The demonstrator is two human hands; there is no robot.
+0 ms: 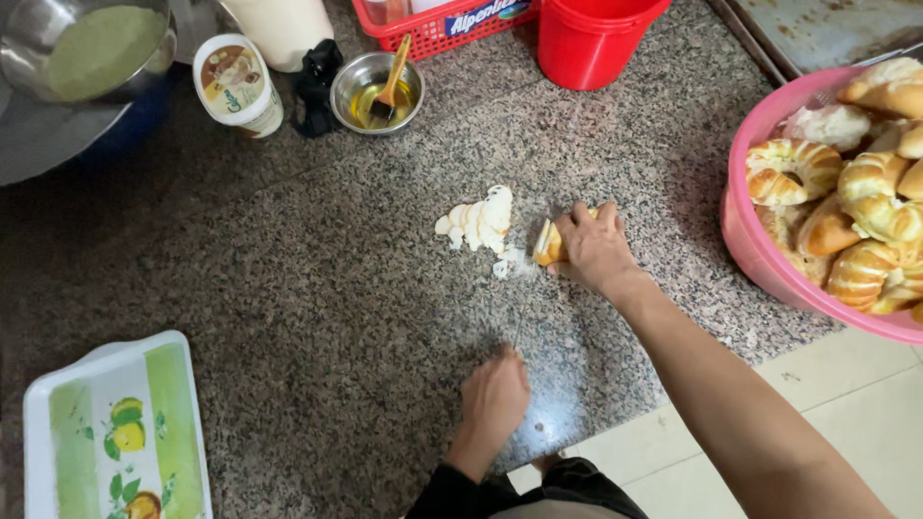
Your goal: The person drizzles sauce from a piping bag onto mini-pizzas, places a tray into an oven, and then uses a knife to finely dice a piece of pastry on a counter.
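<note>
My right hand [596, 245] is pressed down on a golden bread roll [549, 242] lying on the granite counter [317, 288], gripping its uncut end. Several white cut slices [476, 223] lie in a small heap just left of the roll, with crumbs around them. My left hand [495, 394] is closer to me, near the counter's front edge, closed on the handle of a thin knife [520, 330] whose blade points toward the roll's cut face. The handle itself is hidden inside my fist.
A pink basin [745, 240] of baked rolls stands at the right. At the back are a red bucket [588, 43], a red basket [433, 34], a small steel bowl with a brush [377, 91], a tub [237, 85] and a steel bowl of green batter [91, 48]. A fruit-print tray [115, 432] lies front left.
</note>
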